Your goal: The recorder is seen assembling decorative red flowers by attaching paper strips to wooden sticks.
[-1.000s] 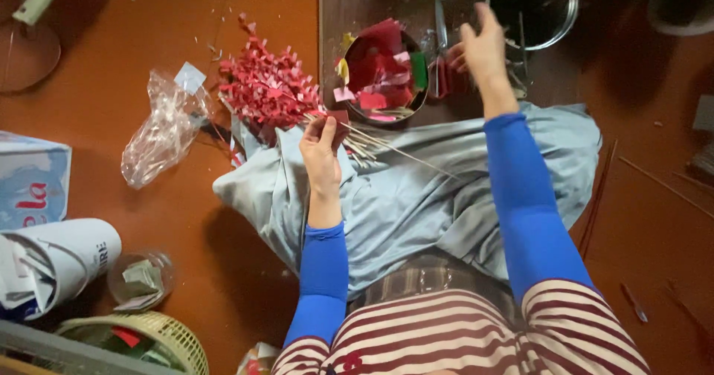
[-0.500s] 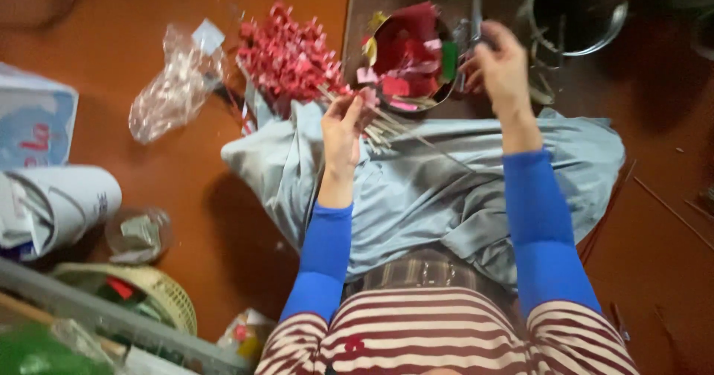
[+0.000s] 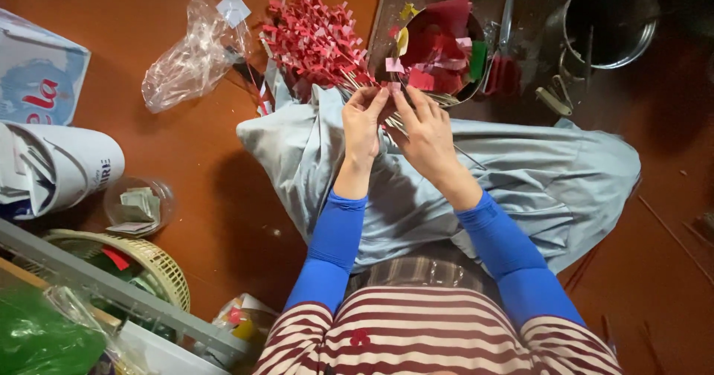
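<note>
Both hands up close over the lap, left hand (image 3: 362, 122) and right hand (image 3: 425, 131) pinching a thin wooden stick (image 3: 401, 126) with a small pink paper tag (image 3: 390, 88), right beside the round metal bowl of red paper scraps (image 3: 439, 47) and the heap of finished red-tagged sticks (image 3: 316, 36), handy for grabbing.

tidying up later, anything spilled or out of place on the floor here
Stray thin sticks lie scattered on the red floor at right, and a crumpled clear plastic bag sits loose beside the pile of red-tagged sticks.

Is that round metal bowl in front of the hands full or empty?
Full. The metal bowl is heaped with red paper scraps, plus a few yellow, pink and green pieces, rising above its rim.
</note>
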